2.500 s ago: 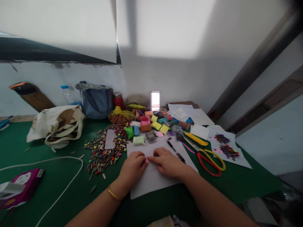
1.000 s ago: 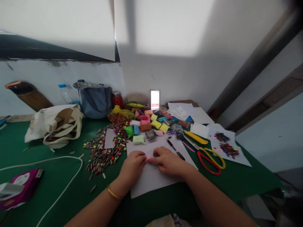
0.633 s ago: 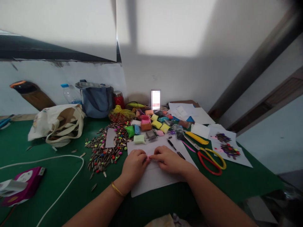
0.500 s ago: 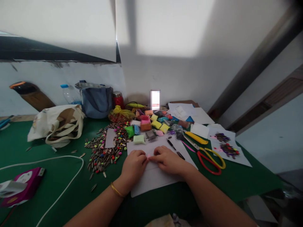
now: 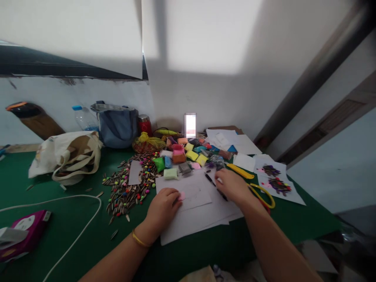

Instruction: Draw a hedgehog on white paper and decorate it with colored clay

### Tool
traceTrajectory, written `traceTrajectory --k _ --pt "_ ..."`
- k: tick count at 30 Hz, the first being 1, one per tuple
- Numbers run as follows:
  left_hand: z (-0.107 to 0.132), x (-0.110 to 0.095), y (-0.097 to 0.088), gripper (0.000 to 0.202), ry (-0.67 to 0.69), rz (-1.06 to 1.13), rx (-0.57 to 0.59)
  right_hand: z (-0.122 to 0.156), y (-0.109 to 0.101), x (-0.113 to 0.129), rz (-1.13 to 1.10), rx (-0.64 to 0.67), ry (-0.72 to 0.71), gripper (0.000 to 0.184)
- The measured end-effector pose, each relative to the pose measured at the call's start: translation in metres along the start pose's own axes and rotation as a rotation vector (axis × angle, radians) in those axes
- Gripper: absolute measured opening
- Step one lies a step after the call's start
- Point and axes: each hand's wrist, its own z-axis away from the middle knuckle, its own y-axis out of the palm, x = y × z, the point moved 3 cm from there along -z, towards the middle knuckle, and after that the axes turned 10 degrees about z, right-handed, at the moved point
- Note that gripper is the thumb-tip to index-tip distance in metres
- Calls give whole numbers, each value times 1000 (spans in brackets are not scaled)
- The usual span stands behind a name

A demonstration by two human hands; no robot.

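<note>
My left hand (image 5: pixel 163 205) rests on white paper sheets (image 5: pixel 196 211) with its fingers curled, pinching a small pink piece of clay (image 5: pixel 181 196) against the paper. My right hand (image 5: pixel 232 185) has reached out to the right and lies over a black pen (image 5: pixel 210 179) and the handles of red and yellow scissors (image 5: pixel 263 193). Its fingers are bent downward; what they touch is hidden beneath the hand.
Several coloured clay packets (image 5: pixel 182 155) lie behind the paper. A heap of sunflower seeds and beads (image 5: pixel 129 186) spreads to the left. A yellow utility knife (image 5: pixel 240 170), decorated paper sheets (image 5: pixel 276 181), a tote bag (image 5: pixel 66 154), a blue bag (image 5: pixel 116 124), a white cable (image 5: pixel 73 207) and a purple box (image 5: pixel 22 233) sit on the green table.
My right hand left the pink clay and moved right toward the pen and scissors. My left hand stayed on the paper with the pink clay.
</note>
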Motion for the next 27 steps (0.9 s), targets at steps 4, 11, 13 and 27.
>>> traceTrajectory --k 4,11,13,27 --pt "1 4 1 19 -9 21 -3 0 7 -39 271 189 224 19" --pt "3 3 -6 24 -17 32 -18 -3 12 -32 305 232 190 24" --pt "3 1 -10 21 -11 7 -7 0 4 -32 304 248 181 21" --pt "2 0 -7 16 82 -26 65 11 24 78 -1030 71 -58 8"
